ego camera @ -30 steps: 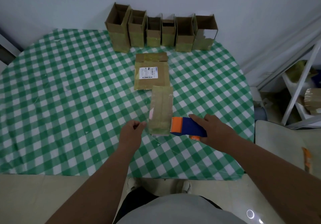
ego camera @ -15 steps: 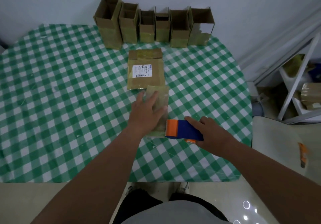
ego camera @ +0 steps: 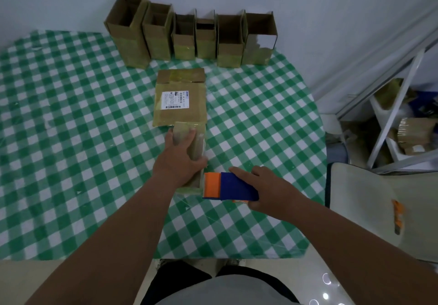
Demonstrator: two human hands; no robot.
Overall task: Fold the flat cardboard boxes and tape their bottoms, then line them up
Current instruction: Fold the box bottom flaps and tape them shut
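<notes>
The left hand (ego camera: pixel 179 160), which a second earlier had hovered loosely curled beside the small flat tape-covered cardboard box (ego camera: pixel 192 156), now lay on top of it, fingers spread forward and thumb hooked over its right edge, gripping it against the green-and-white checked tablecloth (ego camera: pixel 71 139) near the middle of the table. The right hand (ego camera: pixel 267 191) had stayed put, fingers wrapped round the blue-and-orange tape dispenser (ego camera: pixel 228 186), its orange end touching the box's near right corner. Judging by this, the box was being secured for folding or taping. A larger flat brown box with a white label (ego camera: pixel 180 98) waited just beyond, and six upright open cardboard boxes (ego camera: pixel 189 37) stood lined along the far edge.
</notes>
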